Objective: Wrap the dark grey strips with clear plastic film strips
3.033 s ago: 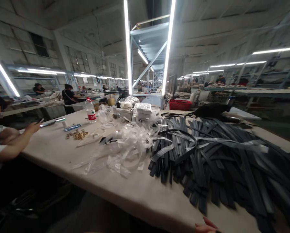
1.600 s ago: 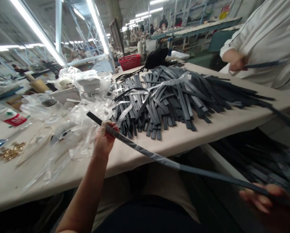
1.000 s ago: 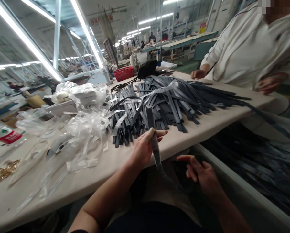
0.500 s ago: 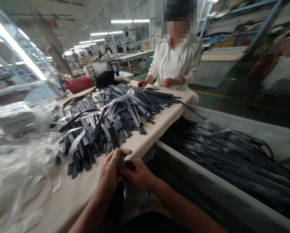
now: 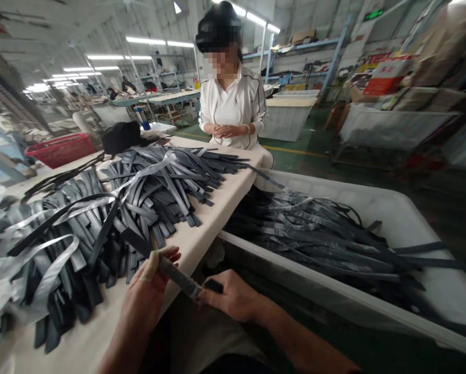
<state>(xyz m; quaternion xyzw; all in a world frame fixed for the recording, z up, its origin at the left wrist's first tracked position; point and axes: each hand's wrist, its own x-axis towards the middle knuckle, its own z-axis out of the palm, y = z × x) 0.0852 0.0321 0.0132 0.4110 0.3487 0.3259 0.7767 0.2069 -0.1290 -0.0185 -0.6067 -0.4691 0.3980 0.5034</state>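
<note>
- Since the earlier frame, the left hand and right hand had separated, exposing a length of dark strip between them.
- Strip position: lower centre of the frame, crossing the table edge, upper end over the heap.
- Grip: left thumb and fingers pinched the strip; right thumb and fingers pinched its lower part. A dark end projected from the right hand; its connection to the strip could not be determined.
- Progress (judged): one strip was taken up and not yet set down. Many lay in the strip heap, left, and the bin strips, right; which were finished could not be determined.
- Count: one strip held; heaped strips overlapped too much to count.
- Count, surroundings: one table; one white bin, right; one black bag and one red basket, left; one co-worker, upper centre, hands together.
</note>
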